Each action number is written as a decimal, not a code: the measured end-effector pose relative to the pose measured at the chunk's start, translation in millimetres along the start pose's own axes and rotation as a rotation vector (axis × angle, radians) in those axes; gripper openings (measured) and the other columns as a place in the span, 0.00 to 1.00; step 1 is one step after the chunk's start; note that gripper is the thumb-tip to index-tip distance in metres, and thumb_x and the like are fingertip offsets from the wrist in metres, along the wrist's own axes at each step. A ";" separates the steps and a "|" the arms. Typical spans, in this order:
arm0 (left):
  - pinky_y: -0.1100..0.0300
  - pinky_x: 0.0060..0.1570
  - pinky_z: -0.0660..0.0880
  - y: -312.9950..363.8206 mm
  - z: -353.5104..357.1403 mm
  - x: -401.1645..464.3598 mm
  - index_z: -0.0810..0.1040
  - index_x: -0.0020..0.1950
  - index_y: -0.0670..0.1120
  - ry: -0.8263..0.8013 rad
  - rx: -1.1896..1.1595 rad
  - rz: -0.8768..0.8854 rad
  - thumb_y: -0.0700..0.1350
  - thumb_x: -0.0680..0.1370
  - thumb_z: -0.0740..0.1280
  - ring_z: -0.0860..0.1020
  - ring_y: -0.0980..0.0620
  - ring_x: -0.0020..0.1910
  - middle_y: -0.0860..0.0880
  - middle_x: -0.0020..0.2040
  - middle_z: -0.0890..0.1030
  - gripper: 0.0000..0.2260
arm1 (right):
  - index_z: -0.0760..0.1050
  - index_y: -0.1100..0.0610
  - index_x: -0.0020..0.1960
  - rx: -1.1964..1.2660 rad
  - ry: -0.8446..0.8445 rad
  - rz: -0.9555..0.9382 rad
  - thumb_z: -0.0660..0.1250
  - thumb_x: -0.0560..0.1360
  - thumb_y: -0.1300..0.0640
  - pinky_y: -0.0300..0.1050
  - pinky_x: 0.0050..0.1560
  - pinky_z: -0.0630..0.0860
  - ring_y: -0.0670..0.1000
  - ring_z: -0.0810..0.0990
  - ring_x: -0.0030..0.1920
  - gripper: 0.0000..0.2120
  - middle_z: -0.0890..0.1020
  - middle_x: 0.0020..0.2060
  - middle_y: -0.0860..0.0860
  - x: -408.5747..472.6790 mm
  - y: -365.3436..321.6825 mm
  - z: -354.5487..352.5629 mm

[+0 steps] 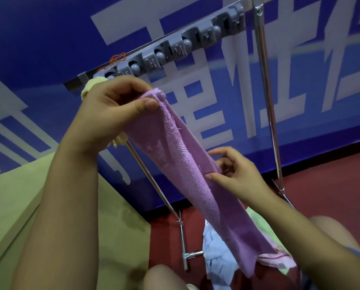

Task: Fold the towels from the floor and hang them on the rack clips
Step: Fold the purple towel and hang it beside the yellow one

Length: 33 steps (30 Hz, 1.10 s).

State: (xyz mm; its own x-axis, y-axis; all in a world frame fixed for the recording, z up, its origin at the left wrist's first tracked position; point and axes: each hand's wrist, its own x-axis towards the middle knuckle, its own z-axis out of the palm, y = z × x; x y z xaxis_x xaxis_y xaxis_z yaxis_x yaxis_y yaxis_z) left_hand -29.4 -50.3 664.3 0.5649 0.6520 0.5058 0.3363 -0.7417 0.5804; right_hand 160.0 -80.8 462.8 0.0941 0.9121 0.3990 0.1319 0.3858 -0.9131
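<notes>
Nearest the camera, the person's bare knees point(164, 277) frame a dark red floor point(331, 185), and a pale green block point(49, 206) fills the lower left. On the floor between the knees lies a heap of towels point(214, 254), white-blue, pink and light green, partly hidden by the hanging cloth.

Above them, both forearms rise toward a purple towel point(185, 164), folded into a long narrow strip that slants from upper left down to lower right, its lower end dangling over the heap. The right hand point(235, 174) pinches the strip's right edge about midway between thumb and curled fingers, the index finger lifted. The left hand point(108, 114) grips the top end, thumb pressed over the folded edge against the fingers behind it, just below the rack.

Behind that hand, a yellow towel point(91, 86) hangs at the left end of the rack point(267, 101), a chrome frame on two slanted poles. Its top bar carries a grey row of clips point(175, 51) with round rollers; a bit of orange string point(117, 58) sits by the left end.

Farthest back stands a blue wall point(49, 38) with large white characters.
</notes>
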 end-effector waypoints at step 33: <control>0.71 0.39 0.73 -16.0 -8.4 11.9 0.80 0.44 0.53 0.235 0.240 -0.153 0.45 0.74 0.71 0.76 0.65 0.41 0.54 0.43 0.80 0.03 | 0.78 0.54 0.36 -0.368 0.067 -0.302 0.66 0.69 0.48 0.37 0.42 0.71 0.45 0.75 0.37 0.10 0.80 0.33 0.46 0.5 35.6 46.6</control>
State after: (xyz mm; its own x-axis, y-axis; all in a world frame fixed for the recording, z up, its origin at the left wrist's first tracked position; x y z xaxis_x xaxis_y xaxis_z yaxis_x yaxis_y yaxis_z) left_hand -34.3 -29.3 666.4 0.3150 0.7558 0.5740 0.5866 -0.6305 0.5083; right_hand 118.8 -60.2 426.6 0.0593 0.7512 0.6574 0.5025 0.5466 -0.6699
